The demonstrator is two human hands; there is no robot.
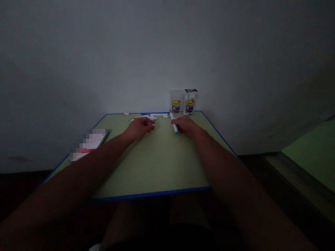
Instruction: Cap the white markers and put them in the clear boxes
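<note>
1. The table (162, 164) has a pale green top and a blue edge; I take it as my landmark.
2. Over the far right part of the table, the right hand (186, 124) is closed around a white marker (174, 123), fingers and thumb clamped on its body. The light blue end of this marker points to the near side of the table, and its narrow dark end to the far side.
3. Over the far middle of the table is the left hand (138, 128), with curled fingers. Something small and pale shows at its fingertips, but I cannot tell if it is gripped.
4. At the table's far right edge stands a full pouch (190, 102), packed with upright markers whose ends have several colours.
5. Just left of it, at the same table edge, stands a clear pouch (176, 101) with a similar yellow and blue label; its upper part is see-through.
6. Loose markers (158, 115) lie along the table's far edge.
7. On the table's left side lies a book (98, 138), partly blurred.
</note>
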